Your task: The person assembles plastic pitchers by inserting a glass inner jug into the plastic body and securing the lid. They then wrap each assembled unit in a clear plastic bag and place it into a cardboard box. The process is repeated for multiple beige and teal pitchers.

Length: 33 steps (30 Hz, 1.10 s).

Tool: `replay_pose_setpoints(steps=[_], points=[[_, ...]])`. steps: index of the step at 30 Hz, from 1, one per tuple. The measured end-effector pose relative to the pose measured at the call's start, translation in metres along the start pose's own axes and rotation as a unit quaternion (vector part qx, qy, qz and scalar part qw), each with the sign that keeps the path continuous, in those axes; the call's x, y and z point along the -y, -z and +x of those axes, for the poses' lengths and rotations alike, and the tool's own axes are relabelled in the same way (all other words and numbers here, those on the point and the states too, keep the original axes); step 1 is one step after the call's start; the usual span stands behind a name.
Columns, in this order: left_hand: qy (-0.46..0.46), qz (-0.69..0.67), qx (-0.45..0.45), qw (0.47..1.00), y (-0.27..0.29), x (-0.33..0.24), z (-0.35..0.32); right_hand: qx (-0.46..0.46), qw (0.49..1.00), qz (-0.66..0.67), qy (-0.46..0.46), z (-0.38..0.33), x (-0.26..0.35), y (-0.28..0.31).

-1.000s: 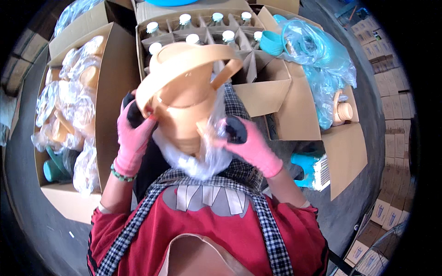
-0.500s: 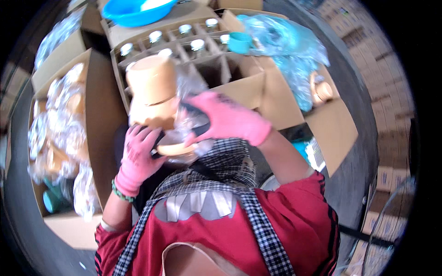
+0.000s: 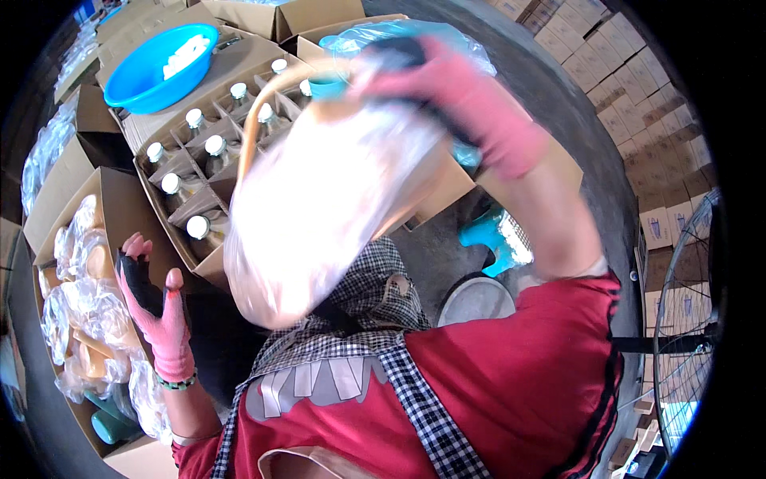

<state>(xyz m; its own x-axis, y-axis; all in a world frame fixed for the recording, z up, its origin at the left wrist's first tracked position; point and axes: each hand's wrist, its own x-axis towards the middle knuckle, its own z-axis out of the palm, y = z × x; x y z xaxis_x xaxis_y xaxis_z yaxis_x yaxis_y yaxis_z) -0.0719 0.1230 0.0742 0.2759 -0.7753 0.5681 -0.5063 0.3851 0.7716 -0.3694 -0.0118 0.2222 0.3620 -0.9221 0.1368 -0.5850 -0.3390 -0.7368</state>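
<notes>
Two pink-gloved hands were at work. The right hand (image 3: 471,100) was clamped on the top of a tan jug wrapped in a clear plastic bag (image 3: 319,207), held high and blurred above the divided carton of white-capped bottles (image 3: 199,172). The left hand (image 3: 152,307) hung empty, fingers spread apart, over the carton of bagged jugs (image 3: 88,311). A blue basin (image 3: 155,68) sat just behind the bottles.

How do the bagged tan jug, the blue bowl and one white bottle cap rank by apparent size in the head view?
1. bagged tan jug, largest, though blurred and nearest the camera, so its size is exaggerated.
2. blue bowl.
3. white bottle cap, smallest.
</notes>
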Motion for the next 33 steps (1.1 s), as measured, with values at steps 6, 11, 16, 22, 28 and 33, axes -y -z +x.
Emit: replay_pose_setpoints(steps=[6, 11, 16, 22, 28, 33], points=[[0.070, 0.001, 0.023, 0.997, -0.003, 0.047, -0.022, -0.212, 0.929, -0.224, 0.202, -0.038, 0.020, 0.119], [0.015, -0.001, 0.071, 0.997, -0.033, 0.052, -0.020, -0.453, 0.858, -0.229, 0.077, -0.048, -0.080, 0.254], [-0.003, 0.042, 0.117, 0.992, -0.042, 0.045, -0.017, -0.561, 0.824, -0.047, 0.063, -0.044, -0.100, 0.203], [-0.010, 0.043, 0.149, 0.988, -0.050, 0.069, -0.036, -0.570, 0.794, -0.185, -0.102, -0.056, -0.190, 0.217], [0.019, 0.070, 0.184, 0.980, -0.047, 0.079, -0.040, -0.403, 0.813, -0.355, -0.225, -0.048, -0.234, 0.265], [0.011, 0.095, 0.180, 0.979, -0.068, 0.086, -0.048, -0.366, 0.914, -0.051, -0.166, 0.026, -0.255, 0.282]])
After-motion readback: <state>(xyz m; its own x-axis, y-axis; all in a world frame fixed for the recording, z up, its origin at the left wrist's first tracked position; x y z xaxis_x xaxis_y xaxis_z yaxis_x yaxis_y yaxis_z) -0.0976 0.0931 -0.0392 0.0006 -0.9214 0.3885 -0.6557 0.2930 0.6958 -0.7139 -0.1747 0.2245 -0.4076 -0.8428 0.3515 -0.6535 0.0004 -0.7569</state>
